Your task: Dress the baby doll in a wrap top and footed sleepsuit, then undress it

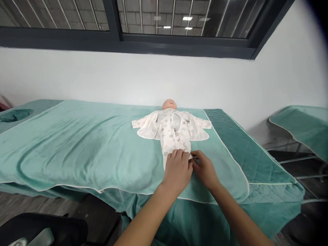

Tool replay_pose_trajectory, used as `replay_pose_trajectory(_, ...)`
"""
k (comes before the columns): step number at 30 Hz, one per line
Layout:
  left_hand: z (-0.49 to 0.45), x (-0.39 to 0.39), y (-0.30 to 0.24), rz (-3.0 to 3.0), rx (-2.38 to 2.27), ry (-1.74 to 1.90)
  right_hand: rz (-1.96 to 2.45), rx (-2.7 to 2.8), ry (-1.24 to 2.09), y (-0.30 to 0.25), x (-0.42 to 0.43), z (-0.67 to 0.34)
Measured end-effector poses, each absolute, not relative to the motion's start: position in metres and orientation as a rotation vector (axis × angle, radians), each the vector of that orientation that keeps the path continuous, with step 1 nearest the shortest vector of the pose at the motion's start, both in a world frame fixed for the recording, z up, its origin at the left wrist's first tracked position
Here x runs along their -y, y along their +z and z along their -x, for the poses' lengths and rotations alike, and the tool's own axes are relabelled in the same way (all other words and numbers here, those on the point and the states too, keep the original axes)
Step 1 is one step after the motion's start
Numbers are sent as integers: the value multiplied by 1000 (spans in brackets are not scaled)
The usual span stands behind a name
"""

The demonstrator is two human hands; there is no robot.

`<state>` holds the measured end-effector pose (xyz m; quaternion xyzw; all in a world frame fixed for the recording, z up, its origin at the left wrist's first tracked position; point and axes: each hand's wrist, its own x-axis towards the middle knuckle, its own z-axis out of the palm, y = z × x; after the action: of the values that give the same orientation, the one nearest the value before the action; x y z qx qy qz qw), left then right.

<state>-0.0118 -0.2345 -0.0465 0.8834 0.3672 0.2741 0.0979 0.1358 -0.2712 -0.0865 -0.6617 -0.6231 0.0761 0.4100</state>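
One printed garment (175, 139) lay on the doll (169, 104), whose head pointed to 12 o'clock. The left hand (177, 168) covered the garment's lower end; its grip could not be told. The right hand (205, 169), just beside at 3 o'clock, appeared to pinch the garment's edge. Sound technique likely called for the left to steady the cloth and the right to apply light fingertip tension, without dragging the doll over the green blanket (89, 147) beneath.

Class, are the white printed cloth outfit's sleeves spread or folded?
Spread: the white printed outfit lies with both sleeves stretched out sideways.
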Motion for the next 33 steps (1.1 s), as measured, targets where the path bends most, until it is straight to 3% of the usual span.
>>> replay_pose_trajectory(7, 13, 226, -43, -2291, -1132, 856, 1455, 1675, 46, -52, 295, -132)
replay_pose_trajectory(13, 23, 230, -42, -1914, -1041, 907, 1573, 1712, -13, -68, 294, -133)
replay_pose_trajectory(19, 29, 236, -57, -1985, -1093, 947, 1757, 1730, 124, -81, 295, -132)
replay_pose_trajectory(27, 41, 241, -55, -2414, -1143, 1017, 1491, 1864, -229, -31, 316, -131)
replay_pose_trajectory(33, 42, 261, -62, -2546, -1140, 908, 1578, 1976, -203, -50, 319, -141)
